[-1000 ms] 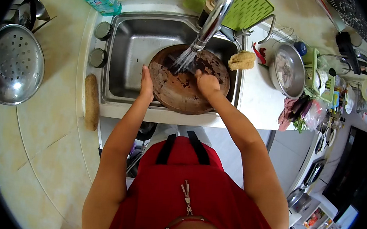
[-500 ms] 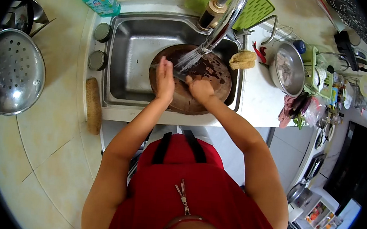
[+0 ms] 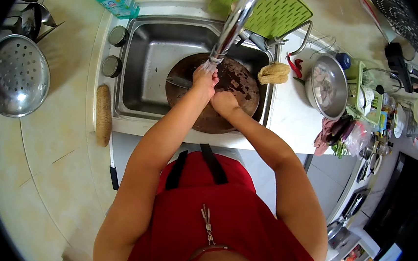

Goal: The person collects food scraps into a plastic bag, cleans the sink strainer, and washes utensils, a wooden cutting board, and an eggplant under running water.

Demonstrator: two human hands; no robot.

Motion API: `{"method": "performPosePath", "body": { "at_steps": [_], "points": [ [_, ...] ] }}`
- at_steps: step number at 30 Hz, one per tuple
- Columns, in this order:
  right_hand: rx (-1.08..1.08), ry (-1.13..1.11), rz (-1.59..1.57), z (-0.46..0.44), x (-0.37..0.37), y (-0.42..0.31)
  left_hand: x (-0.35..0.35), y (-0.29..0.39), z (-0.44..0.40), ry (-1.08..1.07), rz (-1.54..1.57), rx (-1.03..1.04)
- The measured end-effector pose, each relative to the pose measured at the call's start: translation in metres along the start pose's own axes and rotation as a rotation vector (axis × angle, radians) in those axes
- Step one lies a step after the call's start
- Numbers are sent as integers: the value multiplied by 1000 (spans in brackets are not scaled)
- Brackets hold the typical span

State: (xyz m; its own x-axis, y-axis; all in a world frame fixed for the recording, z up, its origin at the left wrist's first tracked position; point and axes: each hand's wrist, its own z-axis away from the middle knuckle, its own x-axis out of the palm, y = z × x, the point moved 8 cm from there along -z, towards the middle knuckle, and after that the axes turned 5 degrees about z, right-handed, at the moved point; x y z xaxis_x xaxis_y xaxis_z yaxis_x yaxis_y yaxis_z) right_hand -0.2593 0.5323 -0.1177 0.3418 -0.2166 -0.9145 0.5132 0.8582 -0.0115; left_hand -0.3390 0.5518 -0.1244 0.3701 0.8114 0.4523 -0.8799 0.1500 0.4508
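Left hand (image 3: 204, 80), beneath the chrome tap (image 3: 234, 27), showed indeterminable grip; right hand (image 3: 225, 103) apparently clenched a grey metal knife (image 3: 178, 82), likely for steadiness.

I'm looking down on a pale counter (image 3: 289, 112) that is running around the sink (image 3: 146, 84). A round board (image 3: 240, 81) is lying in the sink, under my wearer's left hand (image 3: 205, 80) and right hand (image 3: 224, 103). Left of the left hand, two jars (image 3: 111, 66) and a loofah (image 3: 103, 117) are resting by the sink, a strainer (image 3: 18, 75) lying farther out. Right of the right hand, a sponge (image 3: 273, 73) is sitting at the sink's edge, red chillies (image 3: 291, 63) and a metal bowl (image 3: 333, 110) lying beyond.
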Motion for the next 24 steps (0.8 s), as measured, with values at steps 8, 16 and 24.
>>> {"method": "performPosePath", "body": {
  "at_steps": [8,16,24],
  "points": [
    [253,45,-196,-32,40,100,-11,19,4,85,105,125],
    [-135,122,-112,-29,11,20,-25,0,7,150,163,83],
    [-8,116,-166,-60,21,65,-91,44,11,223,173,236]
  ]
}}
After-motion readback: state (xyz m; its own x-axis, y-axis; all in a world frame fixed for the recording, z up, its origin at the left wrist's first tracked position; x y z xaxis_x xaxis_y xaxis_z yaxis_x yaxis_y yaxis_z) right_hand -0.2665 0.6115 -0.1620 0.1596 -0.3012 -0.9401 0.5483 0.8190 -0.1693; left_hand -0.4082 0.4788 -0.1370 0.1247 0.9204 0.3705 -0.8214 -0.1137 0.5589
